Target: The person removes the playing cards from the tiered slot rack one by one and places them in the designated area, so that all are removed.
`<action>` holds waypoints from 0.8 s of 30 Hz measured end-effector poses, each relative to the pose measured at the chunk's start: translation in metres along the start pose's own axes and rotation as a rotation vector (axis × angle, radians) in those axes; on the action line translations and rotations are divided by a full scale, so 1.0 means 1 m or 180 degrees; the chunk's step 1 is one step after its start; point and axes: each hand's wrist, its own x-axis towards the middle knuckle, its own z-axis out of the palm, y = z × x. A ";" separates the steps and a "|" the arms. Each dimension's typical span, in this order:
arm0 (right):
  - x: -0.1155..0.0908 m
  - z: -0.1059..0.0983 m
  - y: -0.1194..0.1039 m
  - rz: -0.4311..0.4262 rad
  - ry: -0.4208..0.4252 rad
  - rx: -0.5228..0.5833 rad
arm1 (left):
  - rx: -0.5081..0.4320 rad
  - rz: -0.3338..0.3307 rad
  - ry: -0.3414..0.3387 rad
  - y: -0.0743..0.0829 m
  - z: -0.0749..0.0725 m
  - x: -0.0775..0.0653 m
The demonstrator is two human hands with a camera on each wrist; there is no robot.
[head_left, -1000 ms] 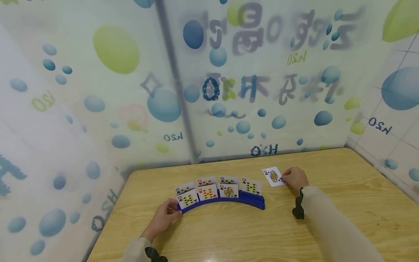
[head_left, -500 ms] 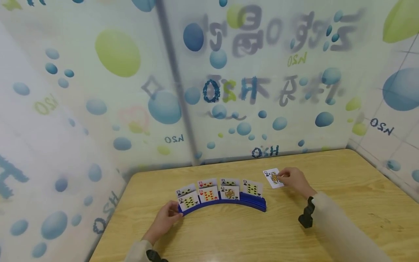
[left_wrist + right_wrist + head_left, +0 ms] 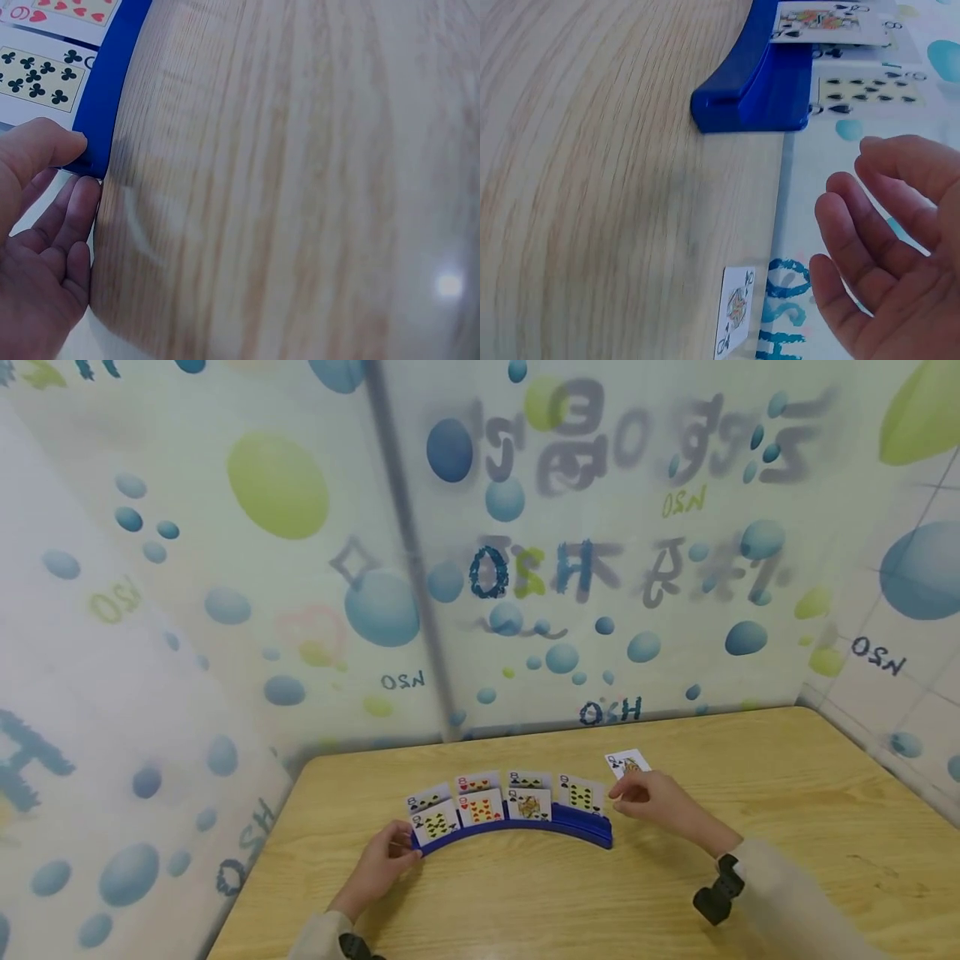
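Observation:
A curved blue playing card holder (image 3: 592, 828) stands on the table with cards upright in two rows. Its front row shows a clubs card (image 3: 34, 82), a hearts card (image 3: 480, 808) and a spade face card (image 3: 817, 24); farthest right in the back row is a spade number card (image 3: 581, 793). My left hand (image 3: 381, 858) grips the holder's left end, thumb on top and fingers below the edge. My right hand (image 3: 663, 806) is by the holder's right end, fingers loosely bent with nothing between them. Behind it, a black-suited queen (image 3: 736, 307) lies face up on the table, partly hidden in the head view.
The wooden table (image 3: 510, 902) meets a patterned wall (image 3: 510, 677) at the back, and a side wall (image 3: 918, 693) rises on the right. Dark wrist straps (image 3: 720, 889) sit over the light sleeves (image 3: 787, 902).
My right hand has let go of the queen card and moved back toward me and left, to the holder's right end. The left hand keeps its grip on the holder.

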 end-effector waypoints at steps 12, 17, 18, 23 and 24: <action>0.001 0.015 0.000 -0.0127 -0.0318 0.0242 | 0.0007 -0.0096 0.0028 0.003 0.000 -0.002; 0.002 0.018 -0.001 -0.0144 -0.0297 0.0236 | 0.0043 -0.0175 0.0051 0.006 0.000 -0.003; 0.003 0.019 -0.001 -0.0137 -0.0287 0.0236 | 0.0063 -0.0197 0.0050 0.006 0.000 -0.003; 0.006 0.022 0.000 -0.0102 -0.0227 0.0202 | 0.0081 -0.0214 0.0048 0.008 0.001 -0.001; 0.006 0.022 0.000 -0.0083 -0.0213 0.0193 | 0.0078 -0.0205 0.0046 0.008 0.001 -0.001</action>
